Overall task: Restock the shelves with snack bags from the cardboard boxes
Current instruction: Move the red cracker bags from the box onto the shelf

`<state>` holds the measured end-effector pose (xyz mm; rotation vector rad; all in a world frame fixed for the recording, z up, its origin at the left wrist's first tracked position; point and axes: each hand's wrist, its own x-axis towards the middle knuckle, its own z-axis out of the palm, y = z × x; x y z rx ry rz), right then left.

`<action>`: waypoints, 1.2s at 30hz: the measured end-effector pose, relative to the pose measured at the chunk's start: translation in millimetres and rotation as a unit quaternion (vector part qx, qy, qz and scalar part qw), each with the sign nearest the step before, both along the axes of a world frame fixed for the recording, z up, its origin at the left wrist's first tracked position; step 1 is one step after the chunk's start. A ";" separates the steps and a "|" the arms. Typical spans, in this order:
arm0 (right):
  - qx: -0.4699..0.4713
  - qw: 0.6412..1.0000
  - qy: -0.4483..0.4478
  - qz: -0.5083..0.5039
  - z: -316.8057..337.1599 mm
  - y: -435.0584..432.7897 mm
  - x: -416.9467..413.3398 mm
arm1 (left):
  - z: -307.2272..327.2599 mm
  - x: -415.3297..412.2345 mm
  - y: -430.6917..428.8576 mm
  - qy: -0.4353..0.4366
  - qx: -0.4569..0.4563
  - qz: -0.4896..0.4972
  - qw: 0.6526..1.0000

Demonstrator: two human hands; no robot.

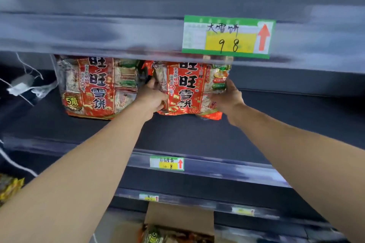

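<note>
Left hand [152,95] and right hand [230,95] grip snack bag [187,89] sides, fingers curled, to seat it upright. Second bag [92,87] at 9 o'clock.

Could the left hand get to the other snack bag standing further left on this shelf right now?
Probably yes, once freed. The left hand grips one edge of the held bag, but the standing bag sits just beside it on the same shelf, front open, nothing between them.
</note>
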<state>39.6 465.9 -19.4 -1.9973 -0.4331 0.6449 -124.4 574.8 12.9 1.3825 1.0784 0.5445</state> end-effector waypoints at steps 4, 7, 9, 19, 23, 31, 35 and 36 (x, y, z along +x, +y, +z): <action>0.006 0.999 -0.044 0.013 -15.0 31.0 22.2 | -15.1 18.3 22.3 -0.022 0.006 0.015 1.000; 0.026 0.997 -0.068 0.028 -23.9 46.1 28.8 | -24.0 26.4 38.6 -0.036 0.016 0.028 0.999; 0.039 0.995 -0.083 0.031 -22.5 51.3 27.5 | -25.8 30.4 48.1 -0.041 0.020 0.037 0.998; 0.054 0.990 -0.120 0.050 -17.7 56.5 30.6 | -22.6 44.6 63.7 -0.037 0.031 0.014 0.999; 0.045 0.987 -0.126 0.084 -11.0 45.8 23.0 | -15.3 41.1 52.2 -0.024 0.061 0.019 0.998; 0.007 0.982 -0.173 0.076 6.5 -26.3 -30.3 | -1.5 13.2 -14.0 0.069 0.186 -0.018 0.980; -0.047 0.972 -0.208 0.096 15.7 -94.1 -56.4 | 1.3 2.7 -64.9 0.084 0.192 -0.134 0.969; -0.064 0.971 -0.211 0.096 17.3 -112.5 -61.1 | 1.0 2.7 -81.4 0.085 0.196 -0.166 0.963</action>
